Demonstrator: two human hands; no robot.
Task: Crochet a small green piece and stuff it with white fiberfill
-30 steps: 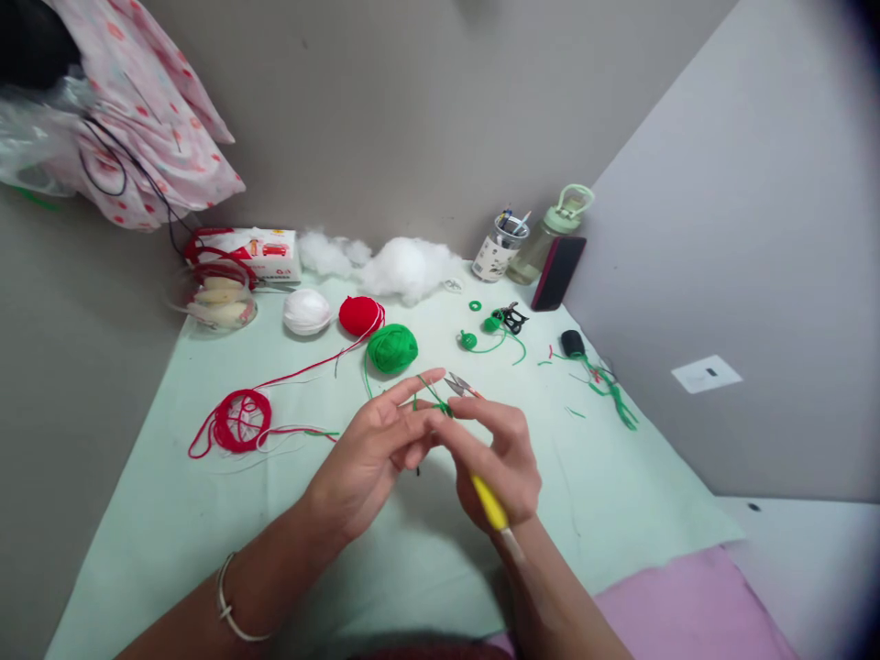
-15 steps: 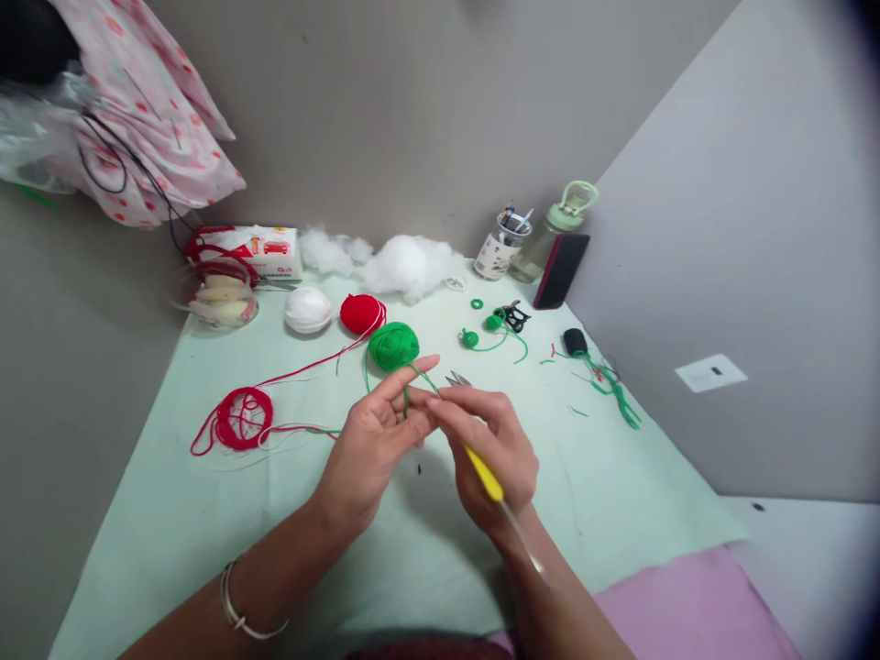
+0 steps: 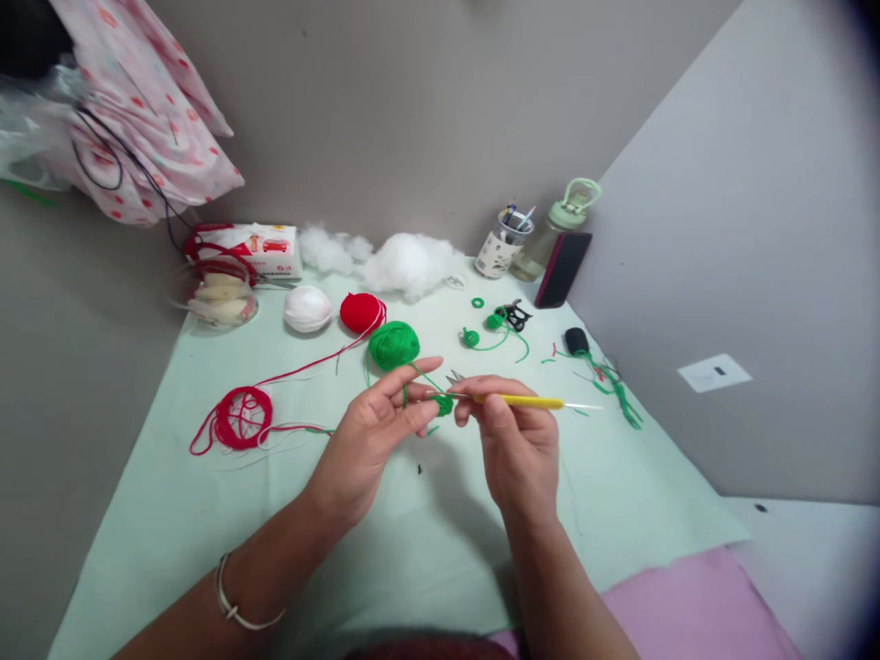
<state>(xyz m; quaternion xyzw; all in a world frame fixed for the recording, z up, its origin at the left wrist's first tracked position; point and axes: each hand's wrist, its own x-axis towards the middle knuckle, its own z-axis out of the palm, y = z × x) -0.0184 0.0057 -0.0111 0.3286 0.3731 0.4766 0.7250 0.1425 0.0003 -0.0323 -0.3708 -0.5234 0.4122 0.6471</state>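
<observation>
My left hand (image 3: 375, 431) pinches a small green crochet piece (image 3: 444, 404), with green yarn (image 3: 412, 371) looped over its raised index finger. The strand runs back to a green yarn ball (image 3: 393, 345) on the table. My right hand (image 3: 512, 440) grips a yellow-handled crochet hook (image 3: 526, 401), held level, its tip pointing left into the green piece. Both hands hover above the pale green cloth (image 3: 206, 513), just in front of small metal snips (image 3: 455, 377).
Behind lie a red yarn ball (image 3: 361, 313), a white yarn ball (image 3: 306, 308), white stuffing (image 3: 409, 265), a loose red yarn coil (image 3: 237, 418), small green crochet bits (image 3: 481, 330), a pen cup (image 3: 500, 246), a bottle (image 3: 550, 236), a phone (image 3: 562, 269) and a glass bowl (image 3: 216, 298). Walls close in behind and right.
My right hand has turned the hook from pointing down toward me to lying level, handle out to the right. The green piece now shows between my fingertips.
</observation>
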